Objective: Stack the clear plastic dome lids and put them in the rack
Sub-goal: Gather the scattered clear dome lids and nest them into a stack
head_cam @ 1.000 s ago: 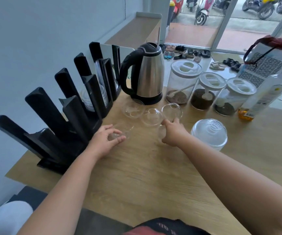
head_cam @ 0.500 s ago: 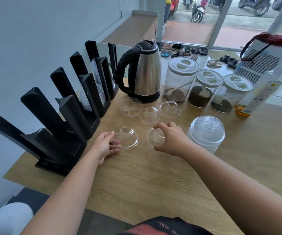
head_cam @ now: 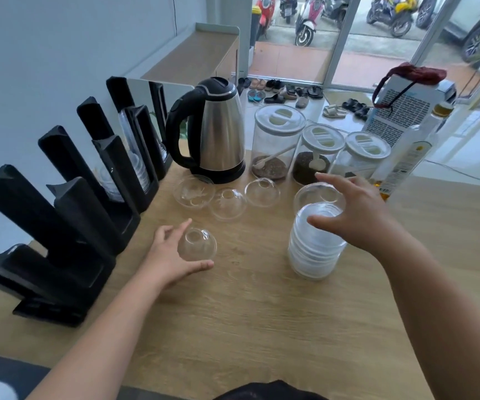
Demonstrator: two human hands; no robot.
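Both hands on dome lids over the wooden bench.

The black rack runs down the bench's left edge, clear lids already in its far slots. The kettle stands at the back edge, and three loose dome lids sit in a row just before it. Right hand, fingers spread wide, holds one lid on top of the lid stack. Left hand cups a single dome lid near the rack, fingers curled loosely round it.
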